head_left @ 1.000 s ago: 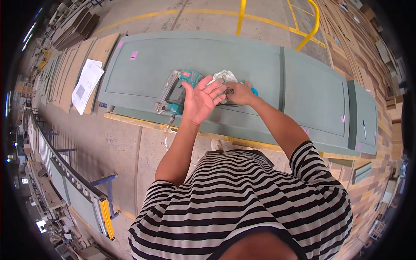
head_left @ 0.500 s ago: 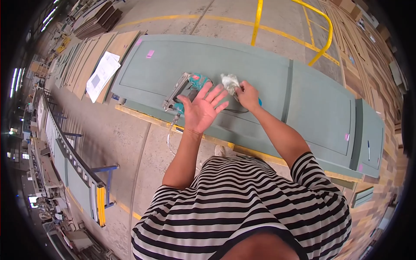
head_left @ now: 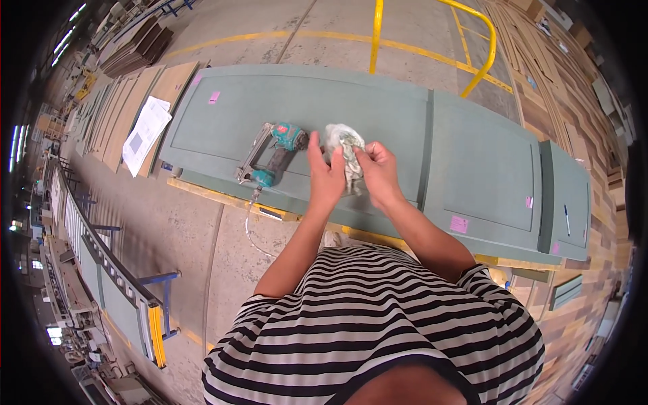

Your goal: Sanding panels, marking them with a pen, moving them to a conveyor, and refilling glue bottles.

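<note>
Over the grey-green panel my right hand pinches a crumpled, stained white rag between thumb and fingers. My left hand is raised at the rag's left side, its fingers stretched up and apart from the thumb. The thumb is close to the cloth; whether it touches cannot be made out. Left of that hand, a teal and black air nail gun lies on the panel, with a clear hose hanging from it over the near edge.
More grey-green panels continue rightward, one bearing a pen. Pink labels are stuck on them. Printed sheets lie on boards at left. A yellow rail stands beyond the panels; a roller conveyor runs at lower left.
My left hand has turned from palm-up and spread to upright beside the rag. My right hand has drawn the rag nearer to it. The view has shifted slightly.
</note>
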`<state>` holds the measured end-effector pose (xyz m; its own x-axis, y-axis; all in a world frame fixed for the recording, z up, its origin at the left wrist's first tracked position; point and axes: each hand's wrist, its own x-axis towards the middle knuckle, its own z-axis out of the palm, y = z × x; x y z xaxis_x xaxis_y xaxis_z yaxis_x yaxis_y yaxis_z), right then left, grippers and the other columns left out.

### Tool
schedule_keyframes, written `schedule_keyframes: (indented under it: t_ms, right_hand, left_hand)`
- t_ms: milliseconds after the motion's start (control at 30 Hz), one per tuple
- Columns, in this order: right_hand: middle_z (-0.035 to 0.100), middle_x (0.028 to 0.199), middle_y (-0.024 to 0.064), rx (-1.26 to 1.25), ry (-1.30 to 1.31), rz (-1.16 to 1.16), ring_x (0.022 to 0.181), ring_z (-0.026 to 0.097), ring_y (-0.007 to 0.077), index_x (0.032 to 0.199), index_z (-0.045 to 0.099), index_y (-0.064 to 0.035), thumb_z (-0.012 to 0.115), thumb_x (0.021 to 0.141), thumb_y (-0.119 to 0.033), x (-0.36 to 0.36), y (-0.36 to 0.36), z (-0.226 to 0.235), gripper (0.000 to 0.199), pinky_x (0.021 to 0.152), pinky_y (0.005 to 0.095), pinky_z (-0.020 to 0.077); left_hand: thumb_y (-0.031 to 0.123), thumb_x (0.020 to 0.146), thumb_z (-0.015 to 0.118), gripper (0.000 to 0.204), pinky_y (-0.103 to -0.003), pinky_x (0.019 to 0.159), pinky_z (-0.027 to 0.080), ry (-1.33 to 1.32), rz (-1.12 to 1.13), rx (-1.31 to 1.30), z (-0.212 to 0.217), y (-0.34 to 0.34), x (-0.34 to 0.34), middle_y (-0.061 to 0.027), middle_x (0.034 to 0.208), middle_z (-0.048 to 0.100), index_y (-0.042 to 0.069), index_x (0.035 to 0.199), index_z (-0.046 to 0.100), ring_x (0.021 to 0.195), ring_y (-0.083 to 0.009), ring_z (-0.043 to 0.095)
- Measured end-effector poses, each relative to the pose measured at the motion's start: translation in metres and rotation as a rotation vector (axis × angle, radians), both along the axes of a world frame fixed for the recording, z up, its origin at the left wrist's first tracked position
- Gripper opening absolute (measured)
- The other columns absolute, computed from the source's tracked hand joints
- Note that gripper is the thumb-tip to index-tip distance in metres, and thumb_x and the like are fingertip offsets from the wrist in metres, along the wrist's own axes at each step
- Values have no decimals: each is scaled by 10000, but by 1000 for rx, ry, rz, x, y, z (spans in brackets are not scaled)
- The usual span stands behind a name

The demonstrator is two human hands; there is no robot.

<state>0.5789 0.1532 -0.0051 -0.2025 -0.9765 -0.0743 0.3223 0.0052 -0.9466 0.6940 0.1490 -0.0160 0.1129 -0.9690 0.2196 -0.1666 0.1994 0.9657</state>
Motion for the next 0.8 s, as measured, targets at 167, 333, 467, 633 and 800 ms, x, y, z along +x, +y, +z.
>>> schedule_keyframes:
  t_ms: [167,333,467,633,800]
  right_hand:
    - [553,686,-30,89,-142,-77,608,457,36,733,530,-87,618,921,-80,-25,-6,10,207,523,233,375]
    - [636,822,12,108,-382,72,753,594,99,823,566,-97,566,958,-123,-44,-8,12,137,704,261,484]
    - [646,833,3,164,-421,141,755,600,103,856,598,-98,586,954,-157,-39,-4,13,115,712,266,487]
    - [636,803,-13,186,-294,234,724,574,86,839,604,-95,613,945,-195,-38,0,13,146,677,260,463]
    - [616,772,-29,217,-96,174,692,536,67,834,603,-93,642,932,-213,-54,1,-8,159,644,251,429]
  left_hand:
    - [173,946,569,619,-395,966,437,-340,-60,-34,-42,28,14,-225,1407,407,-15,1451,265,1189,-303,497]
    - [169,920,620,438,-352,881,458,29,7,88,-5,36,32,-197,1232,545,-42,1278,480,1024,-232,574]
    - [120,895,643,243,-334,863,461,-237,-4,-219,35,22,22,-127,1102,612,-25,1089,624,972,-203,586]
    - [76,861,658,167,-325,883,454,-316,-52,-292,30,9,23,-131,1040,640,-28,992,653,963,-230,597]
    - [132,899,629,150,-283,663,418,-30,-157,35,31,-1,30,-40,787,585,-9,848,622,713,-114,495]
